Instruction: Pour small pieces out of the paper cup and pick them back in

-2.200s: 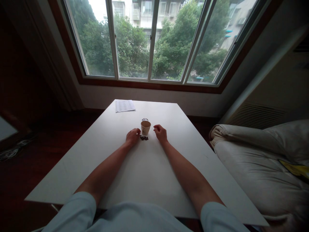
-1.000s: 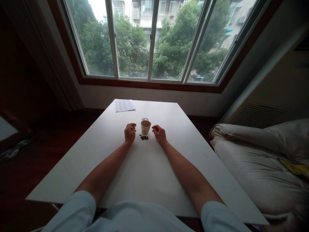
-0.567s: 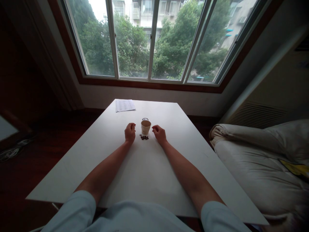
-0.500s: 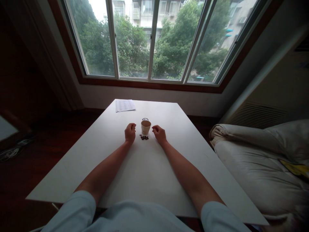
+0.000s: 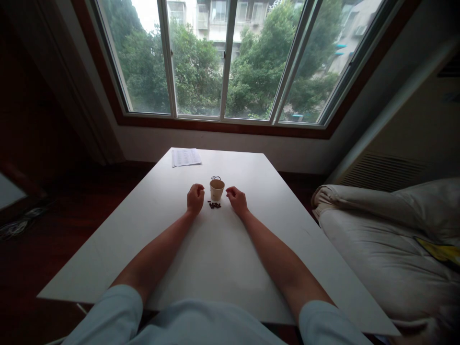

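Note:
A tan paper cup (image 5: 217,192) stands upright on the white table (image 5: 230,254), its mouth facing up. Close in front of it lie several small dark brown pieces (image 5: 214,205), too small to name. To the cup's left is my left hand (image 5: 196,198), fingers curled in, a narrow gap between it and the cup. My right hand (image 5: 237,199) is on the other side, fingers bent and drawn together, their tips very near the cup wall. Whatever either hand holds, if anything, is hidden by the fingers. Just behind the cup shows a thin dark looped thing (image 5: 216,177), partly covered.
Printed paper sheets (image 5: 187,157) lie at the table's far left corner. Beyond the table is a wide window (image 5: 223,72). A pale padded sofa (image 5: 377,239) stands along the right side, and cables (image 5: 21,223) lie on the floor at left.
My left hand has shifted slightly right, nearer the cup, and its fingers look a little more curled. My right hand, the cup and the dark pieces look almost unchanged.

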`<state>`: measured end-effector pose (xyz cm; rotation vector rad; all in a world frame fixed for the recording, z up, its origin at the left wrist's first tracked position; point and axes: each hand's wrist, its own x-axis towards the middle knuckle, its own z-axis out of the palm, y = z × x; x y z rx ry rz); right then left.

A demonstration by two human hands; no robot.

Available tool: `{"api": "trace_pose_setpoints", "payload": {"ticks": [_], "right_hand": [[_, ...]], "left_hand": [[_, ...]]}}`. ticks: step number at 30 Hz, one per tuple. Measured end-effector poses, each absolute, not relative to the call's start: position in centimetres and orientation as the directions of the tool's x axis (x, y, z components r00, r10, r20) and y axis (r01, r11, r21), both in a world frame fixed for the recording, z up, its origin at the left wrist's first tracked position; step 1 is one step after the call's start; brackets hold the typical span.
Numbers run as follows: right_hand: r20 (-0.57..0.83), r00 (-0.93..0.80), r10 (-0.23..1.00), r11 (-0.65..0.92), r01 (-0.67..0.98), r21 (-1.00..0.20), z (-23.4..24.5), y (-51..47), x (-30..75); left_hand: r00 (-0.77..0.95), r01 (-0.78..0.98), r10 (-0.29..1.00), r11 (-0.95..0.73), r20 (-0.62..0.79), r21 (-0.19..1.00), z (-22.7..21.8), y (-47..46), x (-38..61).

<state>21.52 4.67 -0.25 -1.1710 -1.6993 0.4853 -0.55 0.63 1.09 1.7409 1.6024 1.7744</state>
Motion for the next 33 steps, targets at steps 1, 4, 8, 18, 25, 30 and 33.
{"api": "trace_pose_setpoints", "payload": {"ticks": [1,4,8,18,25,30,33], "right_hand": [[0.491,-0.058,0.869,0.456,0.479,-0.750,-0.3,4.7,21.5],[0.492,-0.061,0.868,0.457,0.485,-0.745,-0.2,4.6,21.6],[0.494,-0.060,0.867,0.457,0.489,-0.743,-0.2,4.6,21.5],[0.475,-0.066,0.878,0.441,0.500,-0.745,0.2,4.3,21.4],[0.478,-0.061,0.876,0.441,0.503,-0.743,0.0,4.4,21.5],[0.485,-0.062,0.873,0.447,0.502,-0.740,0.0,4.5,21.4],[0.482,-0.061,0.874,0.443,0.508,-0.739,0.1,4.4,21.5]], "left_hand": [[-0.295,0.526,0.738,-0.405,0.607,0.748,1.1,0.7,-0.5],[-0.292,0.538,0.727,-0.413,0.621,0.735,1.1,0.7,-0.5],[-0.277,0.548,0.721,-0.424,0.635,0.721,1.2,0.6,-0.5],[-0.262,0.570,0.773,-0.360,0.578,0.739,1.9,-0.2,-0.1],[-0.165,0.626,0.742,-0.430,0.650,0.650,2.7,-1.1,0.6],[-0.074,0.651,0.737,-0.475,0.672,0.593,3.4,-1.9,1.1],[-0.029,0.664,0.740,-0.489,0.672,0.566,3.5,-2.2,1.3]]}}
